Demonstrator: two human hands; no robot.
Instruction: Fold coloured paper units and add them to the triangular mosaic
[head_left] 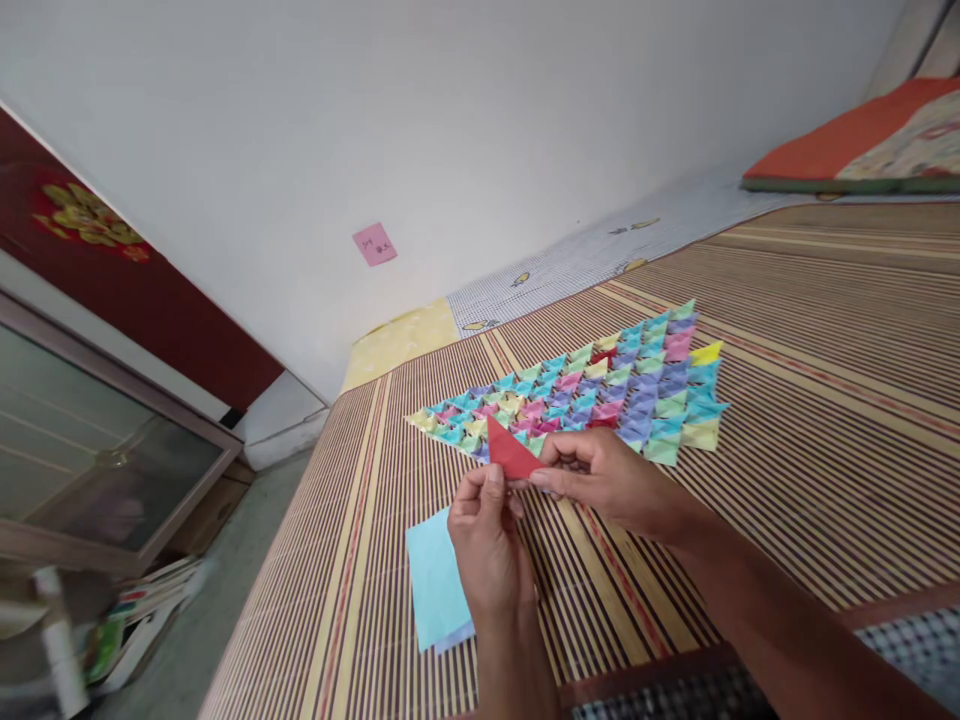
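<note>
My left hand (487,540) and my right hand (600,480) both pinch a folded red paper triangle (508,452) just above a striped bamboo mat (787,470). Behind the triangle lies a large triangular sheet of joined origami pieces (600,395) in blue, green, pink, purple and yellow. Light blue paper squares (435,580) lie on the mat under my left wrist, partly hidden by it.
A white wall with a pink sticky note (374,243) rises behind the bed. An orange-edged folded quilt (862,145) lies at the far right. Left of the bed are a glass-fronted cabinet (97,450) and books on the floor (142,620).
</note>
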